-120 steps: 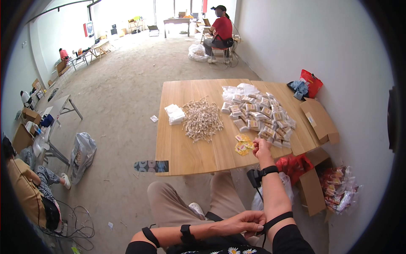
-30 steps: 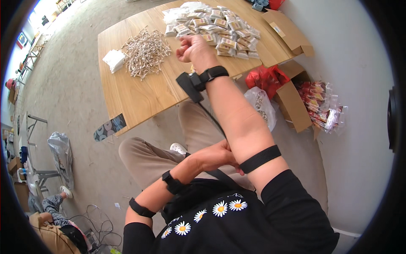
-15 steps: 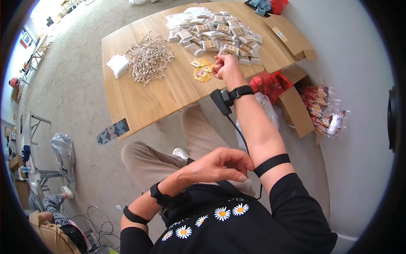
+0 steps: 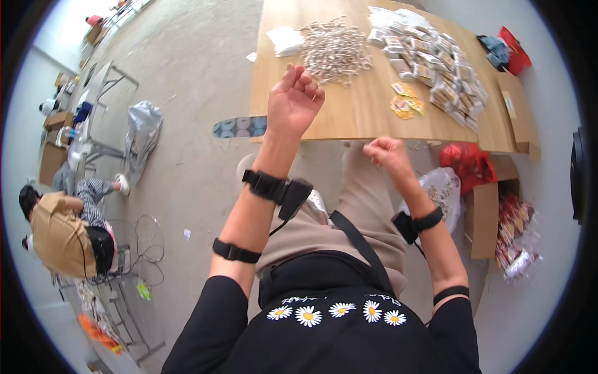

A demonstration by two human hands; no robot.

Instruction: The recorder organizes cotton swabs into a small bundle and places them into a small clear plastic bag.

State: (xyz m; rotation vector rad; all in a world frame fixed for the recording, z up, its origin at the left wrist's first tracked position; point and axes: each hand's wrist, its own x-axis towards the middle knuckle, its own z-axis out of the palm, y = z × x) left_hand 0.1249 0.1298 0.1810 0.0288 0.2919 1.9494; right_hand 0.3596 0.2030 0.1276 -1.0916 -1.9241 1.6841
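Note:
My left hand [image 4: 295, 103] hovers at the table's near left side with its fingers curled in. Just beyond it lies a heap of short pale sticks that look like cotton swabs [image 4: 336, 50], beside a stack of thin white bags [image 4: 285, 41]. Over my lap, in front of the table edge, my right hand [image 4: 389, 156] is closed in a pinch. Anything inside either hand is too small or hidden to make out. Yellow cards [image 4: 406, 101] lie loosely on the wooden table [image 4: 367, 118], and a large pile of filled clear packets [image 4: 430, 65] covers its right part.
Under the table's right end are a red bag [image 4: 467, 167], a clear plastic bag [image 4: 441, 193] and an open carton [image 4: 483, 218] beside red packets. A patterned board [image 4: 240, 127] juts from the left corner. Another person [image 4: 65, 234] sits at far left.
My view has turned left. My right hand has drawn back from beside the yellow cards to over my lap, while my left hand has risen from my waist to the table's left side.

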